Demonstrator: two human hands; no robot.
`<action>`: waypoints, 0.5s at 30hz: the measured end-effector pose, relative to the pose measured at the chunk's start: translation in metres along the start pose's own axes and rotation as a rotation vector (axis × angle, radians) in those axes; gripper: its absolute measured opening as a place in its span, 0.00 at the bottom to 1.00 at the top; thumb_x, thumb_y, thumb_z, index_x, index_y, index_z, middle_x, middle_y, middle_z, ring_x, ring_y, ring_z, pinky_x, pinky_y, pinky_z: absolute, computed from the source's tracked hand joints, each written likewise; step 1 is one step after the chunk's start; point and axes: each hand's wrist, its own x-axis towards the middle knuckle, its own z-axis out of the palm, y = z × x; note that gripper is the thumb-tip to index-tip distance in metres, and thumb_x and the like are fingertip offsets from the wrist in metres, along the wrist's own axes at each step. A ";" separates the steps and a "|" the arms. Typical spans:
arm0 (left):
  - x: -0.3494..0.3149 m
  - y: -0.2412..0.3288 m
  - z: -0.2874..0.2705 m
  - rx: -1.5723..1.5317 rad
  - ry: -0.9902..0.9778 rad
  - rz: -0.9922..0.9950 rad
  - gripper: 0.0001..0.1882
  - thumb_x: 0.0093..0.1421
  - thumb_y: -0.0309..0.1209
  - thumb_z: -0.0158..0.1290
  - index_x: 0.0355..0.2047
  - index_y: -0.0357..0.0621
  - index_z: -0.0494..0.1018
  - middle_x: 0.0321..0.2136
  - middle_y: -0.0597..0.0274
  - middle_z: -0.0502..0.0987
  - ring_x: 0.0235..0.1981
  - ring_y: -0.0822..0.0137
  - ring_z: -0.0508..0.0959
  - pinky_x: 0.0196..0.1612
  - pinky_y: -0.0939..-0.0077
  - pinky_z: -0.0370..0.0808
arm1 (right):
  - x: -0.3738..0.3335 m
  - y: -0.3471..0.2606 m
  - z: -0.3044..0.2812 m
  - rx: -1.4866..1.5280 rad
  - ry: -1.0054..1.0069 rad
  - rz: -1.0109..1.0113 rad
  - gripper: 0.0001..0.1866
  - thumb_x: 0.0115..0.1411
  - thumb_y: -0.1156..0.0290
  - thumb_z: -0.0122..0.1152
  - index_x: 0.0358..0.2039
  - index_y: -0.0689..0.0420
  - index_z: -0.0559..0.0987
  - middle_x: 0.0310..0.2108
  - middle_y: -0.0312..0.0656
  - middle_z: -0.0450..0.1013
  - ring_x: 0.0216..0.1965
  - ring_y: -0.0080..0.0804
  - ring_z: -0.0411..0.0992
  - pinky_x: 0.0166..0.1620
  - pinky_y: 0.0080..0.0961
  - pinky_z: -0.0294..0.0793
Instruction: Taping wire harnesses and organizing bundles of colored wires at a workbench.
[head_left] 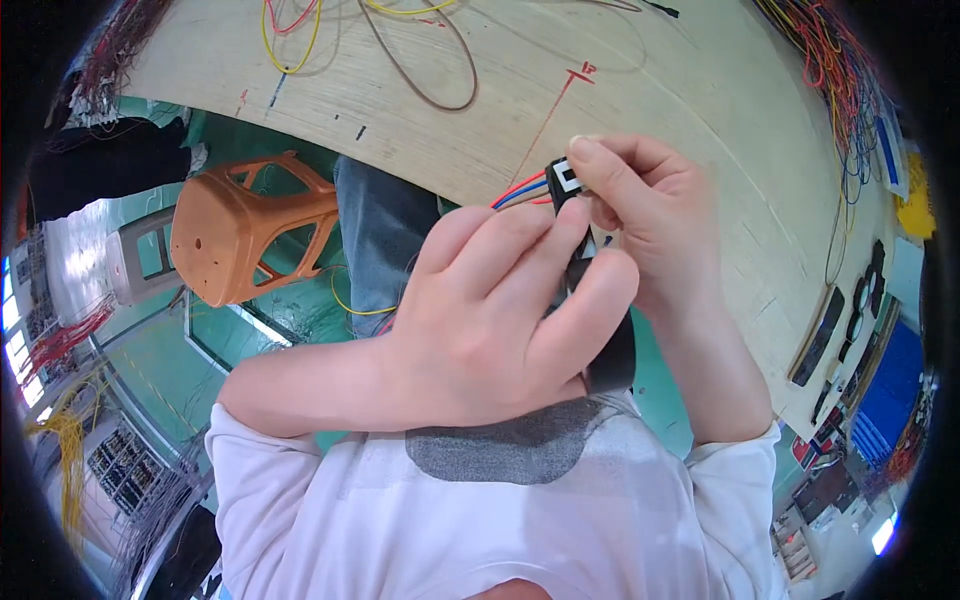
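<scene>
My right hand (650,200) pinches a small black connector (556,186) with a white face between thumb and fingers. Red, blue and brown wires (520,192) run out of it to the left and pass behind my left hand. My left hand (500,310) crosses in front of my body, its fingers curled right beside the connector. From under its thumb and index finger hangs a black band, seemingly a roll of black tape (613,355). The left fingers hide much of the wires and part of the black tape.
Loose yellow and brown wires (475,85) lie on the wooden table (660,110), which bears red and black marks. Bundles of coloured wire (840,70) hang at the far right. An orange stool (215,240) stands at left; a person's dark-clad leg (110,165) shows beyond it.
</scene>
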 end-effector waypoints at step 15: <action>-0.013 0.001 0.023 -0.162 0.054 -0.013 0.16 0.52 0.47 0.45 0.29 0.48 0.69 0.36 0.65 0.74 0.37 0.66 0.65 0.37 0.75 0.60 | -0.010 -0.013 -0.016 0.005 -0.047 -0.038 0.06 0.49 0.74 0.57 0.27 0.63 0.74 0.22 0.35 0.70 0.23 0.16 0.66 0.28 0.13 0.66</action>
